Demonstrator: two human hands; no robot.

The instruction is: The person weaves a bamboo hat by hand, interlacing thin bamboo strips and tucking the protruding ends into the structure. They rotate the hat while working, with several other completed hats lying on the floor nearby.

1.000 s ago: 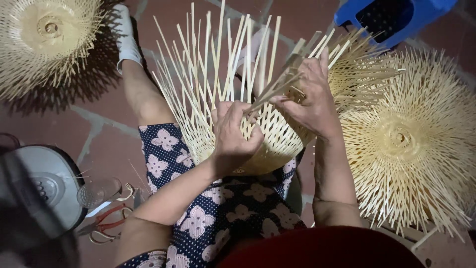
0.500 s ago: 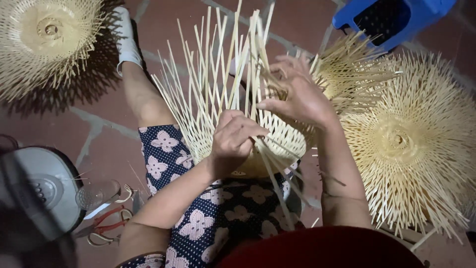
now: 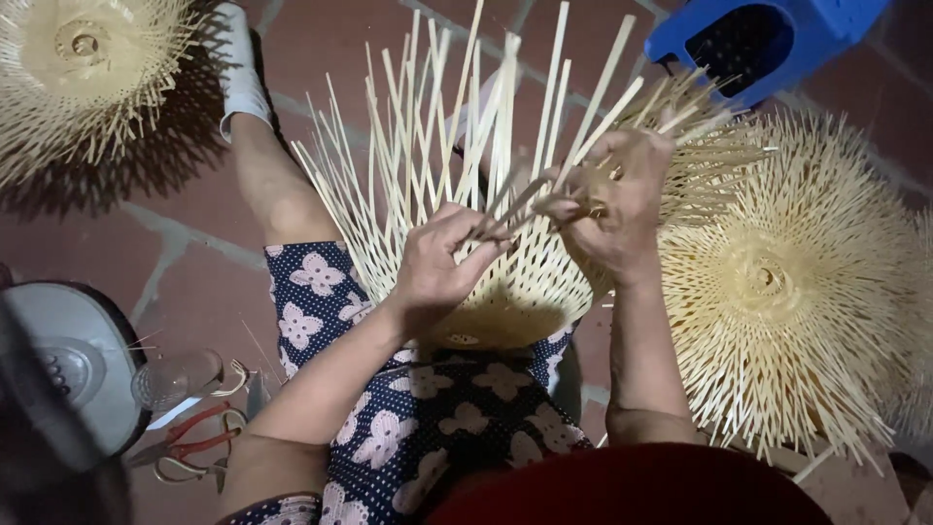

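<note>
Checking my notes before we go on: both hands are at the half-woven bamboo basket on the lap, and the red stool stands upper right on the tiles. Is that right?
One detail is wrong. In the head view the stool at upper right is blue, not red. The rest holds: the left hand and right hand both work the strips of the half-woven bamboo basket on the lap.
</note>
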